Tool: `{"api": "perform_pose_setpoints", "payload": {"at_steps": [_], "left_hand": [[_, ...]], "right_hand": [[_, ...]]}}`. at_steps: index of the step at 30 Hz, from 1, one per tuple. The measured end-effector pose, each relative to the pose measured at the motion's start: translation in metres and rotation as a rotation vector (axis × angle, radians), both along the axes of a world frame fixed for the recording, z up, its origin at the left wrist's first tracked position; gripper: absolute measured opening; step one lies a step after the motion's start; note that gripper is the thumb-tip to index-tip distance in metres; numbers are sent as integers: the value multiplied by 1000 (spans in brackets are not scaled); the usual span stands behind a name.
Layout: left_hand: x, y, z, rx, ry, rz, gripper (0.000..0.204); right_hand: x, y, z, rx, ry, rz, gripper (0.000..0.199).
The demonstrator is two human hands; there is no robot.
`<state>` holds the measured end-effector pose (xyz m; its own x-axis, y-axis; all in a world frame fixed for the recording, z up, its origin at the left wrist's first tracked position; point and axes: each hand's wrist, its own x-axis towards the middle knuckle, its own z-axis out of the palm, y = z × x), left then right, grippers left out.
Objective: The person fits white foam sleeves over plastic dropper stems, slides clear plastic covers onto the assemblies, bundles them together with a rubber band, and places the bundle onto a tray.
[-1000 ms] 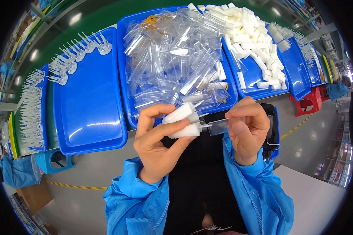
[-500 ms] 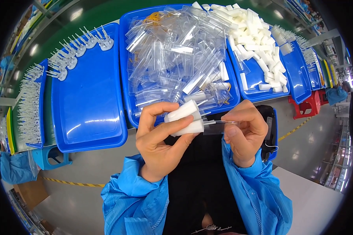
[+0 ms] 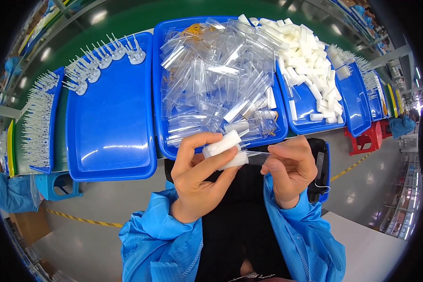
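"Start at the far left. What's there?"

"A blue tray (image 3: 55, 117) crowded with white pronged pieces (image 3: 36, 134), on the green worktop (image 3: 141, 16)."

"And beside it?"

"A wider blue tray (image 3: 110, 127). Pronged discs (image 3: 93, 74) line its upper left corner and far edge; the rest of its floor is bare."

"Next?"

"The middle tray (image 3: 159, 94), heaped with clear plastic sleeves (image 3: 211, 80), some yellow bands (image 3: 193, 31) among them."

"What about the hands?"

"Both are in front of that tray's near edge. The left hand (image 3: 199, 184) has its fingers closed around two white blocks (image 3: 222, 143), one above the other, thin white prongs (image 3: 256, 153) sticking out to the right."

"The right hand (image 3: 291, 167)?"

"Thumb and forefinger close together, holding the right end of a clear sheet (image 3: 257, 160) that reaches the lower block."

"Further right?"

"A blue tray (image 3: 301, 102) with a pile of loose white blocks (image 3: 315, 61), thickest at the far end. Beyond it, a narrower blue tray (image 3: 355, 98) has pale pieces (image 3: 339, 58) at its far end."
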<state>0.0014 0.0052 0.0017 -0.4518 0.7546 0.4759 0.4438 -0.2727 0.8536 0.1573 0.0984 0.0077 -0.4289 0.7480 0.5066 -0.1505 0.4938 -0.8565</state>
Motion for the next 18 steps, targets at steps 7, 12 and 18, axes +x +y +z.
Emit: {"api": "perform_pose_setpoints", "payload": {"at_steps": [7,12,18], "left_hand": [[2,0,-6,21,23,43,33],[2,-2,-7,-9,44,51,32],[1,-3,-4,7,15,20,31]], "right_hand": [[1,3,3,50,-49,5,22],[0,2,2,54,-54,14,22],[-5,4,3,-399,85,165,17]]}}
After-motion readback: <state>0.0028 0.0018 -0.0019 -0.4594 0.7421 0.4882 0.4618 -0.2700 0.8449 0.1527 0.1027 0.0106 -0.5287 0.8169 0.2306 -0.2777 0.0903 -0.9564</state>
